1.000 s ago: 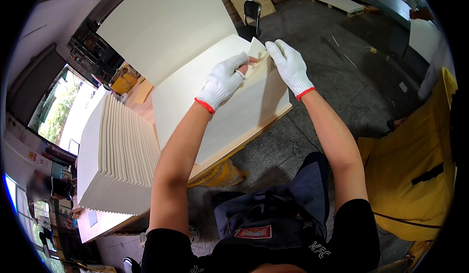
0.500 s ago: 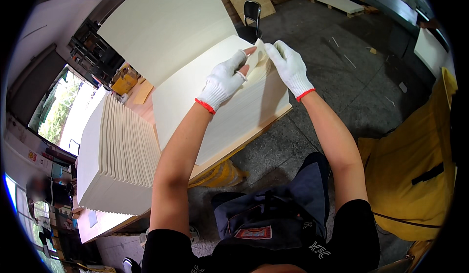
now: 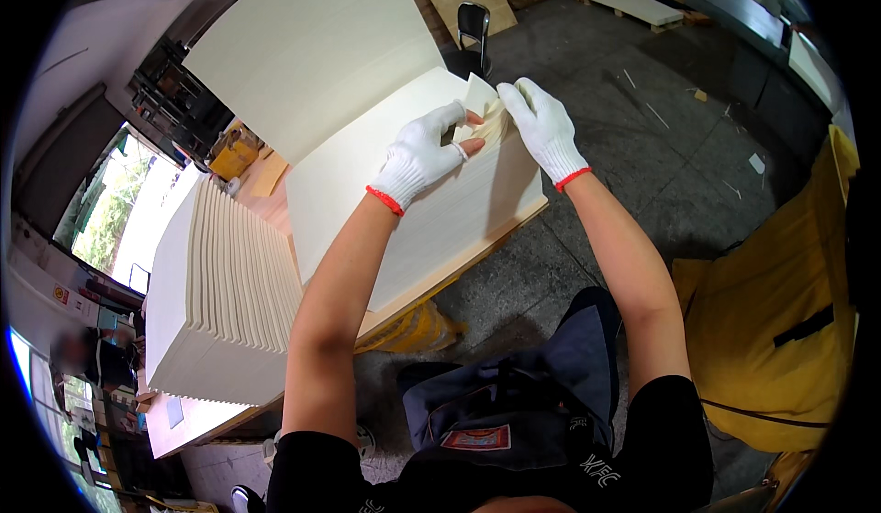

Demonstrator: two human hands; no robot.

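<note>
A thick stack of large cream paper sheets [image 3: 431,210] lies in front of me on a wooden table. Both hands wear white knitted gloves with red cuffs. My left hand [image 3: 424,150] rests over the stack's right corner, its thumb and forefinger bare at the tips and spread apart against the sheet edges. My right hand [image 3: 541,128] is closed at that corner, fingers pinching the fanned, bent edges of several sheets. One loose corner [image 3: 476,94] sticks up between the hands. The right fingertips are partly hidden.
A second stack with stepped layers [image 3: 239,274] stands to the left. Behind, a large cream sheet [image 3: 317,50] rises upright. A black chair [image 3: 473,36] stands beyond the corner, a yellow cloth cover [image 3: 780,302] at right. Another person [image 3: 96,357] is at far left.
My left thumb and forefinger have moved a little right and spread over the corner. The raised sheet corner has tipped left, and more fanned edges show. My right hand has barely moved.
</note>
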